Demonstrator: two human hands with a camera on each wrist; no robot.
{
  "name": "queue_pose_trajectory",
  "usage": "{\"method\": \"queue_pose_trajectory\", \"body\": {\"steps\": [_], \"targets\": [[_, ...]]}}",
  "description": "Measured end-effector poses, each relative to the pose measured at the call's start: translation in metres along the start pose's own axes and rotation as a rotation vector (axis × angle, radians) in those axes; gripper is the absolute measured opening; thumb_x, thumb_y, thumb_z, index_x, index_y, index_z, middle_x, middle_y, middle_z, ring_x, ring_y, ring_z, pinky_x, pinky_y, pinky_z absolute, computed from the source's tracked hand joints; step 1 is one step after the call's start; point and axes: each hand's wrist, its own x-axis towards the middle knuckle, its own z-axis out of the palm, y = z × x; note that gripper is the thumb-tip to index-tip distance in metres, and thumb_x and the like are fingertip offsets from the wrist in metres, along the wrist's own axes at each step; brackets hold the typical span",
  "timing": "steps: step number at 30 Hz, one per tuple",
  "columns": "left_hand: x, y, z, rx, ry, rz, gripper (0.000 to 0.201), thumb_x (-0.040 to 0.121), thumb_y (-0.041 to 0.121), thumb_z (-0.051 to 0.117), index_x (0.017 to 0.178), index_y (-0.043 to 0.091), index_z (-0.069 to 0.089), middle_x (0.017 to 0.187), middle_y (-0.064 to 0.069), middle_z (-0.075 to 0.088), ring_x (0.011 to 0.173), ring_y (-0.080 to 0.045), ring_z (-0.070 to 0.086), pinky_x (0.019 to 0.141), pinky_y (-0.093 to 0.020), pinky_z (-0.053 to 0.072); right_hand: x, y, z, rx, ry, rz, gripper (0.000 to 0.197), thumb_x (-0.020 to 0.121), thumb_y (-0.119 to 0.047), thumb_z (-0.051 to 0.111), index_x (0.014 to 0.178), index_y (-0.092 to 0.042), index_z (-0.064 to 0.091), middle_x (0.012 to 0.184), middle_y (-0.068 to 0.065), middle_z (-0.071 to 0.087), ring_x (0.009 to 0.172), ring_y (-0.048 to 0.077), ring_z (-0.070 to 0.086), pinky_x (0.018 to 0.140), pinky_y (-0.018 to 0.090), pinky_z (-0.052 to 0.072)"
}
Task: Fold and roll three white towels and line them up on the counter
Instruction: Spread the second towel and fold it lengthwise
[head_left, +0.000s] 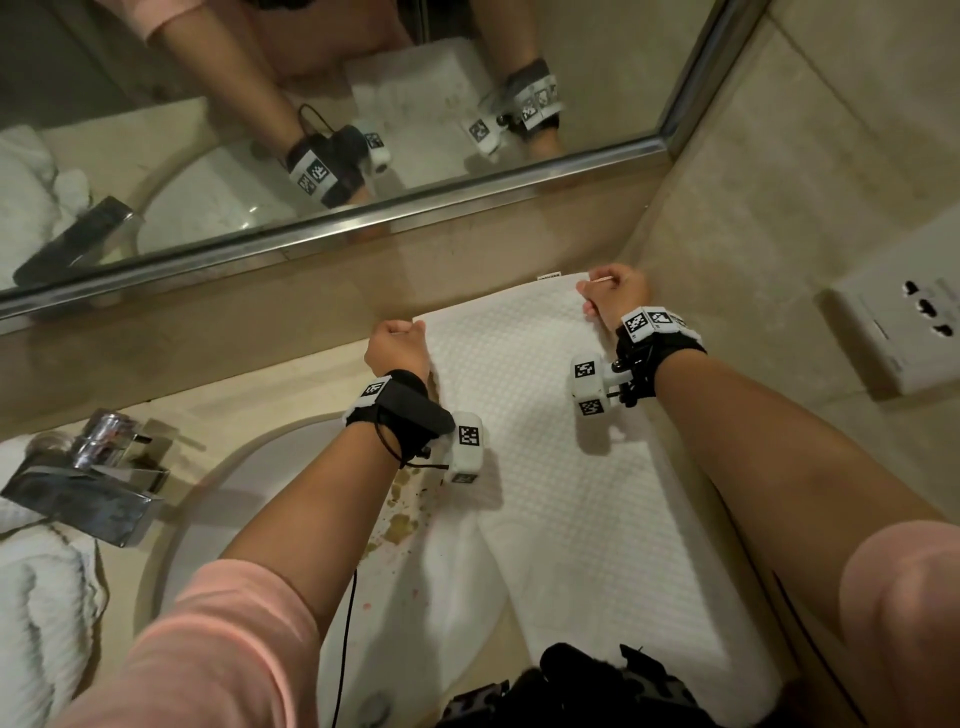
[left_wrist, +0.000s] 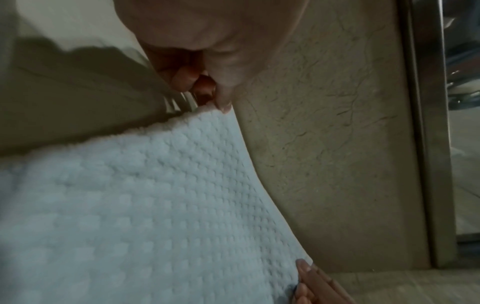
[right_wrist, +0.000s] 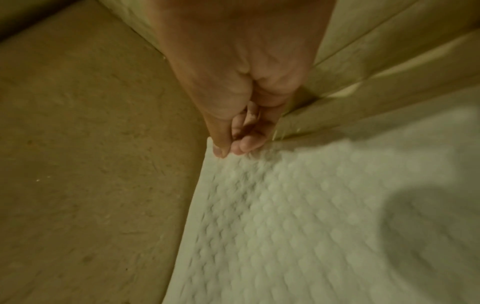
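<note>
A white waffle-textured towel (head_left: 545, 447) lies stretched lengthwise on the beige counter, from the back wall toward me. My left hand (head_left: 397, 345) pinches its far left corner, thumb and fingers curled on the hem (left_wrist: 221, 107). My right hand (head_left: 613, 293) pinches the far right corner (right_wrist: 221, 151) in the same way. Both corners sit close to the marble backsplash. In the left wrist view the towel (left_wrist: 155, 205) fills the lower frame, and the fingers (left_wrist: 307, 276) of my right hand show at its bottom edge. More white towels (head_left: 41, 597) lie bunched at the left.
A round white sink (head_left: 270, 493) lies left of the towel, with a chrome tap (head_left: 98, 473) behind it. A mirror (head_left: 363, 104) runs along the back wall. A wall socket (head_left: 904, 327) is on the right wall. Brown stains (head_left: 402, 519) mark the sink's edge near the towel.
</note>
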Motion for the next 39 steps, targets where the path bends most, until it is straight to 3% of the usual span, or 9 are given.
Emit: {"method": "queue_pose_trajectory", "body": {"steps": [4,11,17,22,25,27,33,36,39], "targets": [[-0.002,0.002,0.0,-0.045,0.003,-0.012,0.03,0.086,0.029,0.065,0.065,0.027,0.044,0.102,-0.005,0.07,0.1,-0.021,0.062,0.074,-0.014,0.033,0.0,0.003,0.004,-0.023,0.031,-0.073,0.027,0.083,-0.002,0.067,0.07,-0.019,0.05,0.057,0.006,0.053,0.033,0.001,0.046,0.038,0.017,0.04],[0.002,0.0,0.0,-0.032,-0.02,-0.032,0.01,0.086,0.025,0.066,0.088,0.02,0.057,0.105,-0.004,0.069,0.102,-0.02,0.061,0.077,-0.016,0.036,0.01,0.009,0.004,-0.136,0.015,-0.048,0.023,0.083,-0.011,0.069,0.068,-0.022,0.055,0.056,0.004,0.057,0.032,0.002,0.048,0.04,0.016,0.041],[0.006,0.0,-0.001,-0.001,-0.022,-0.054,0.009,0.087,0.024,0.065,0.086,0.02,0.057,0.108,-0.005,0.069,0.105,-0.022,0.06,0.081,-0.018,0.038,0.022,0.006,0.003,-0.116,-0.013,0.124,0.016,0.084,-0.017,0.07,0.073,-0.019,0.058,0.059,0.003,0.055,0.039,0.01,0.046,0.04,0.02,0.039],[0.011,0.0,0.001,0.02,-0.022,-0.07,0.029,0.087,0.021,0.066,0.064,0.025,0.049,0.106,-0.006,0.07,0.104,-0.023,0.061,0.081,-0.02,0.04,0.032,0.007,0.006,-0.142,0.037,0.202,0.019,0.079,-0.015,0.072,0.068,-0.021,0.058,0.06,0.001,0.056,0.049,0.016,0.048,0.05,0.025,0.041],[0.012,0.001,0.002,0.059,-0.012,-0.064,0.006,0.084,0.025,0.069,0.082,0.02,0.067,0.102,-0.005,0.071,0.1,-0.023,0.064,0.08,-0.02,0.042,0.035,0.007,0.012,-0.177,0.06,0.161,0.027,0.078,-0.004,0.068,0.063,-0.021,0.054,0.058,0.002,0.055,0.049,0.018,0.05,0.055,0.028,0.045],[0.013,-0.001,0.001,0.09,-0.002,-0.06,0.014,0.082,0.027,0.07,0.092,0.017,0.071,0.1,-0.005,0.071,0.098,-0.023,0.064,0.08,-0.021,0.044,0.038,0.01,0.014,-0.221,0.06,0.135,0.028,0.077,0.0,0.067,0.062,-0.02,0.054,0.059,0.003,0.056,0.05,0.019,0.051,0.06,0.031,0.048],[0.011,-0.003,-0.004,0.114,-0.004,-0.04,0.016,0.081,0.025,0.072,0.095,0.017,0.072,0.101,-0.003,0.071,0.097,-0.02,0.064,0.073,-0.017,0.039,0.023,0.015,0.01,-0.257,0.036,0.008,0.012,0.083,-0.008,0.061,0.083,-0.011,0.072,0.076,0.009,0.066,0.072,0.018,0.059,0.075,0.032,0.052],[0.006,-0.005,-0.007,0.097,-0.022,-0.031,0.019,0.077,0.021,0.074,0.096,0.016,0.07,0.099,-0.003,0.071,0.096,-0.021,0.065,0.073,-0.017,0.04,0.009,0.021,-0.005,-0.222,0.011,0.008,0.008,0.076,-0.018,0.063,0.077,-0.02,0.071,0.077,0.001,0.063,0.073,0.015,0.057,0.071,0.03,0.049],[-0.005,-0.013,-0.01,0.075,-0.025,-0.008,0.018,0.074,0.02,0.074,0.091,0.017,0.067,0.099,-0.003,0.071,0.095,-0.022,0.064,0.074,-0.018,0.041,-0.016,0.037,-0.025,-0.146,0.03,0.08,0.017,0.078,-0.013,0.065,0.066,-0.025,0.069,0.073,-0.003,0.067,0.074,0.017,0.063,0.074,0.031,0.053]]}}
